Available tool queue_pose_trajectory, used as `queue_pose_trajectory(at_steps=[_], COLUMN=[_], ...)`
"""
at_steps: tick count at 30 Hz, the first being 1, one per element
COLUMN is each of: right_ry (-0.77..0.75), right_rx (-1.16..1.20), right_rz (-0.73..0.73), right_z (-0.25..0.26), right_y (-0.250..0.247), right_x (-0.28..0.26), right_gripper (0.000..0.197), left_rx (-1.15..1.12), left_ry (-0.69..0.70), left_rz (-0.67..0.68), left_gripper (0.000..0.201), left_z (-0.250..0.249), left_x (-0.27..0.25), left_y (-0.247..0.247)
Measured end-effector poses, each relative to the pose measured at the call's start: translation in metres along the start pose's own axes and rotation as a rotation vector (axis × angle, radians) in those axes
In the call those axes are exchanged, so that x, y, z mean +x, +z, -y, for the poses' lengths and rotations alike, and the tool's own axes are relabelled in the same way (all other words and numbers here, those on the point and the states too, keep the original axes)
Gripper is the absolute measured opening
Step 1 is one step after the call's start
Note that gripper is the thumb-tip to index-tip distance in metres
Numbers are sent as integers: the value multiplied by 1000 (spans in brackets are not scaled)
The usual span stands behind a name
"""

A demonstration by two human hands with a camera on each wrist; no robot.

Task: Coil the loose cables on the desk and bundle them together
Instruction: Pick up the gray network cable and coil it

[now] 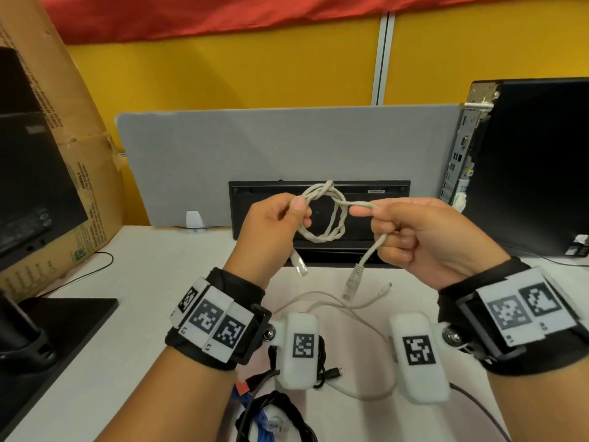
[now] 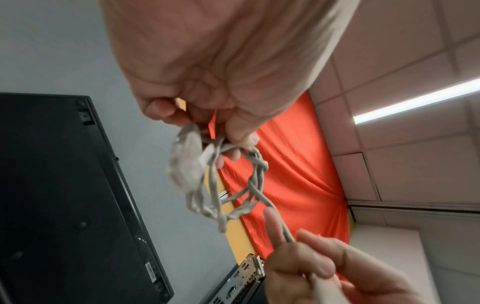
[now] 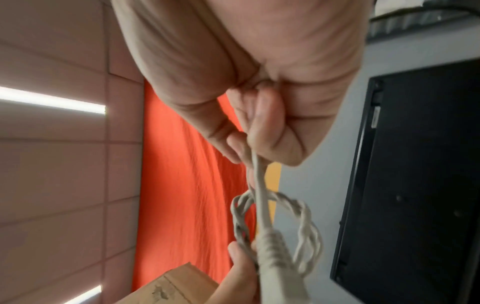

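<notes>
Nearest the camera, at the bottom centre of the head view, a tangle of black and blue cables point(image 1: 274, 419) lies on the white bench point(image 1: 153, 314), partly hidden by the white wrist-camera housings. Just above it in the frame, a thin white cable point(image 1: 331, 303) trails loosely across the bench between the two wrists.

At far left a dark monitor point(image 1: 35, 186) stands on a black base, with a large cardboard box point(image 1: 79, 148) leaning behind it. Moving right, the left hand point(image 1: 271, 224) is raised above the bench, its thumb and curled fingers pinching the left side of a coiled grey network cable point(image 1: 325, 215). The coil is a small ring of twisted strands held in the air at mid-frame, in front of a black keyboard point(image 1: 318, 193) that stands on edge against a grey divider panel point(image 1: 287, 154). One plug end point(image 1: 299, 266) hangs down below the left hand.

On the right of the coil, the right hand point(image 1: 424, 237) grips the cable's free tail, thumb and forefinger pinching it where it leaves the ring while the other fingers curl round it. That tail drops out of the fist to a second plug point(image 1: 352, 282) dangling just above the bench.

At far right a black computer tower point(image 1: 526, 186) stands with its metal rear panel turned towards the middle.
</notes>
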State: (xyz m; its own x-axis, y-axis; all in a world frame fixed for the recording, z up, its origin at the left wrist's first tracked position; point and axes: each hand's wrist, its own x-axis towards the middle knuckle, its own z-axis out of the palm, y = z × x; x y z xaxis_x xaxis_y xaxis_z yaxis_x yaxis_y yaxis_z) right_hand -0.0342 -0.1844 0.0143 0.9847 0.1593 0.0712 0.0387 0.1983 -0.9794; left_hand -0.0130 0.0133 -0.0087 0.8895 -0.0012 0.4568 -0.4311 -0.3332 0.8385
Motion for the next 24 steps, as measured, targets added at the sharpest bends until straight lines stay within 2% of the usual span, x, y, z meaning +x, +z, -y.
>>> queue_pose_trajectory(at_steps=[5,8,10,13,18,24], right_ry=[-185,-308,-395,-482,-621,-499], right_rx=[-440,-706,-776,-841,-708,-172], right_rz=[-131,-238,-294,-344,-301,-113], right_z=[0,-3,-6,-13,-21,-25], right_y=[-11,-16,-16,-12,-3,3], right_x=[-1,-1,1,7,8,8], right_gripper=[13,5,6,17,22,18], left_rx=[12,63,44,-85,-355,-452], left_ry=[12,32,38,-15,-82,-136], left_rz=[29,44,53,83,169,176], left_gripper=[14,14,16,21,29,28], left_z=[2,2,1,-1,-6,-9], left_x=[1,0,-1,-3,-6,-7], left_y=[-4,0,3,5,4,1])
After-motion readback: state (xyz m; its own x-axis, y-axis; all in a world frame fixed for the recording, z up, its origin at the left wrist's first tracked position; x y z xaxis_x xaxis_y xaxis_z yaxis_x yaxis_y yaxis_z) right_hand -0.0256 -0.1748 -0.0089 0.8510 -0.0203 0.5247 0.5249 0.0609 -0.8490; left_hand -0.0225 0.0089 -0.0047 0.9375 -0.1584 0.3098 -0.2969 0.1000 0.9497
